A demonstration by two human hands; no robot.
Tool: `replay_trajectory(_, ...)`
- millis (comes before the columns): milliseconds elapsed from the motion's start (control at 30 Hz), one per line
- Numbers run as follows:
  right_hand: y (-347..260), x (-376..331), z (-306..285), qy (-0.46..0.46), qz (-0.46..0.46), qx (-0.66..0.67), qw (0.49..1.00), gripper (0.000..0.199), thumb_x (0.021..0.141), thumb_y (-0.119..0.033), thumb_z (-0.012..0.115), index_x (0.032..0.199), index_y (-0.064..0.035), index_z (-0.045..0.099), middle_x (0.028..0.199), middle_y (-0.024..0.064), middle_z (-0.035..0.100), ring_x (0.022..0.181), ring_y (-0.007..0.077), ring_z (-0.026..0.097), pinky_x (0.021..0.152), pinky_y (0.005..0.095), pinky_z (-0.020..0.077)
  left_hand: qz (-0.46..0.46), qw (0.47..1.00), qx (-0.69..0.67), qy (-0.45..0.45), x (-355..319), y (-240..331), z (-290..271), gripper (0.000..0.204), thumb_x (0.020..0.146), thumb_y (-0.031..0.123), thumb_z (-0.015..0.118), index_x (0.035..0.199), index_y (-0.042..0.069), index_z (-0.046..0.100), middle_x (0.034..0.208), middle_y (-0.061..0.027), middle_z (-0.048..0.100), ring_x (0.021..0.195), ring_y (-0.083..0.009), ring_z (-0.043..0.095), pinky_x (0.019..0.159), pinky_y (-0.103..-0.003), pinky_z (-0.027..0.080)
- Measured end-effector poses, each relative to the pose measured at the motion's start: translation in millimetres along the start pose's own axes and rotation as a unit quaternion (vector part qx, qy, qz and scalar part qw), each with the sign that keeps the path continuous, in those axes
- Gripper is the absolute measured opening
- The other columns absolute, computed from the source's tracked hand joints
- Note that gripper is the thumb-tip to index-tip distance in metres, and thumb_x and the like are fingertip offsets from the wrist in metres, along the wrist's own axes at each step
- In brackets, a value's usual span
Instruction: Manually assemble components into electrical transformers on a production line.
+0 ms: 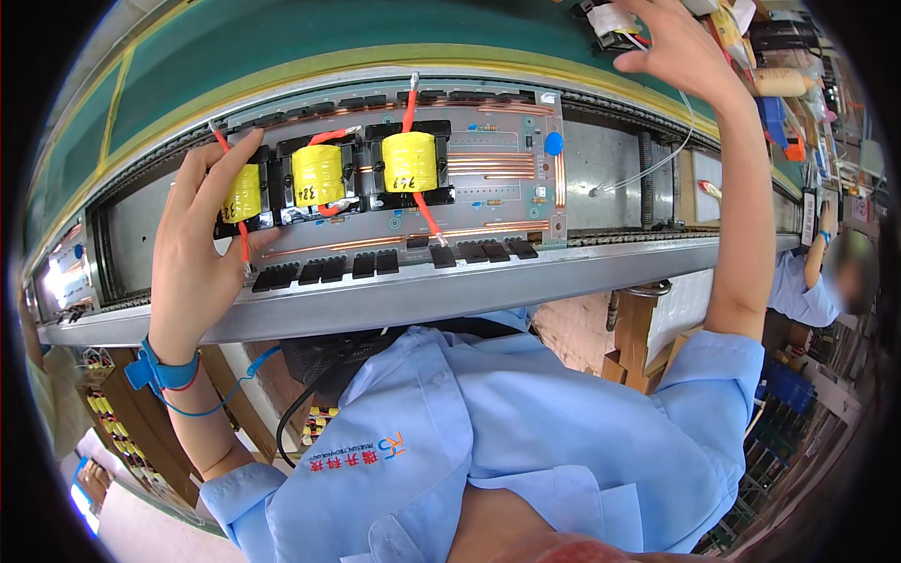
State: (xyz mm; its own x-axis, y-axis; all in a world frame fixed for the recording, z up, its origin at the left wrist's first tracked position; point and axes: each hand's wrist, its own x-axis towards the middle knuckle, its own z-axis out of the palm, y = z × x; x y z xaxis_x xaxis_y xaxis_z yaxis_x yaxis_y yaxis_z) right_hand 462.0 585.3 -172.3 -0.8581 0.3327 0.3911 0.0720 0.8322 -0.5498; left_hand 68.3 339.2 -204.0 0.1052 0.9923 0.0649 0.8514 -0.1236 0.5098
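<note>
Seating yellow-taped coils into a circuit board (488, 188) that rides the conveyor line (394, 300) looks like the step in hand. The next move calls for lining up the leads before pressing. Three coils sit in a row; the left hand (202, 235) spreads open-fingered over the leftmost coil (242, 194), touching it. Well apart, the right hand (678, 47) reaches up-right, fingers loosely curled at a white-topped part (612, 21); whether it grips, I cannot tell.

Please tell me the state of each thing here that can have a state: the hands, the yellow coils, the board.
Left hand: pressing on left yellow coil.
Middle yellow coil: seated on circuit board, untouched.
Right yellow coil: seated, untouched.
Right hand: raised, reaching a white-taped part.
</note>
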Motion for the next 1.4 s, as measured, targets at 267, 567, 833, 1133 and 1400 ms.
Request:
replay_trajectory(267,-38.0,25.0,10.5,-0.084,0.352,-0.355,0.862,0.07,0.063,-0.021,0.083,0.124,0.0018,0.057,0.119,0.02,0.061,0.115,0.0336,0.058,0.095,0.0402,0.0474,0.005,1.0,0.02,0.017,-6.7,-3.4,2.0,0.075,0.065,-0.004,0.075,0.134,0.015,0.055,0.121,-0.012,0.054,0.105,-0.0331,0.055,0.088,-0.04,0.047)
replay_trajectory(567,-99.3,-29.8,46.2,0.087,0.33,0.061,0.938,0.075,0.072,-0.002,0.076,0.14,0.0004,0.045,0.129,0.0125,0.058,0.114,0.0212,0.061,0.091,0.0314,0.049,0.03,0.999,0.005,0.025,-5.5,-7.6,3.1,0.071,0.066,-0.005,0.074,0.132,0.013,0.056,0.119,-0.0113,0.055,0.102,-0.0331,0.055,0.086,-0.04,0.047)
replay_trajectory(833,-108.8,-10.9,95.7,0.003,0.339,0.063,0.939,0.073,0.068,-0.004,0.079,0.136,-0.006,0.054,0.123,0.0071,0.063,0.104,0.0172,0.065,0.076,0.0264,0.0548,0.04,0.999,-0.018,0.011,-8.2,-19.0,3.9,0.076,0.066,-0.003,0.077,0.137,0.013,0.054,0.127,-0.015,0.053,0.109,-0.0323,0.056,0.093,-0.038,0.048)
replay_trajectory(1133,-113.2,3.7,95.1,-0.069,0.318,-0.062,0.944,0.073,0.063,-0.002,0.078,0.133,-0.008,0.058,0.117,0.0071,0.065,0.097,0.0153,0.062,0.063,0.0257,0.0515,0.005,0.999,-0.031,-0.01,1.9,6.6,-2.5,0.076,0.065,-0.007,0.076,0.134,0.015,0.058,0.129,-0.013,0.053,0.111,-0.0319,0.056,0.094,-0.038,0.048)
replay_trajectory(1400,-125.1,16.6,96.4,-0.134,0.315,-0.135,0.93,0.072,0.063,-0.002,0.076,0.132,-0.0031,0.057,0.13,0.0131,0.061,0.1,0.0196,0.064,0.067,0.0246,0.0521,0.096,0.995,-0.001,0.011,-6.2,-27.5,-2.2,0.077,0.063,-0.008,0.076,0.135,0.017,0.058,0.13,-0.0129,0.054,0.111,-0.0314,0.057,0.093,-0.038,0.05)
